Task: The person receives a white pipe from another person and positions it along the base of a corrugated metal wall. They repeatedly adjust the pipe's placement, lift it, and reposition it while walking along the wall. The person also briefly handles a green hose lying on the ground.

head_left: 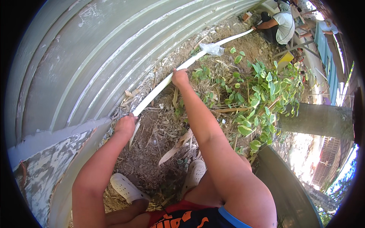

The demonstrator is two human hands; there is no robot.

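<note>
A long white plastic pipe [157, 90] runs close along the foot of the corrugated metal wall, from my hands up to the far right. My left hand [126, 123] is closed at its near end, low beside the wall. Farther along, my right hand [180, 77] grips the pipe from above, fingers wrapped round it. Beyond that hand, a crumpled clear plastic bag [211, 49] hangs on the pipe. At the far end crouches a person in a light shirt [284, 27], whose hand touches the pipe.
The corrugated metal wall [87, 49] curves along the left. Leafy variegated plants [262, 87] grow at right over soil with dry leaves [176, 146]. A curved metal sheet [283, 186] stands at lower right. Another person [327, 26] is at far right, near blue-green sheeting [327, 60].
</note>
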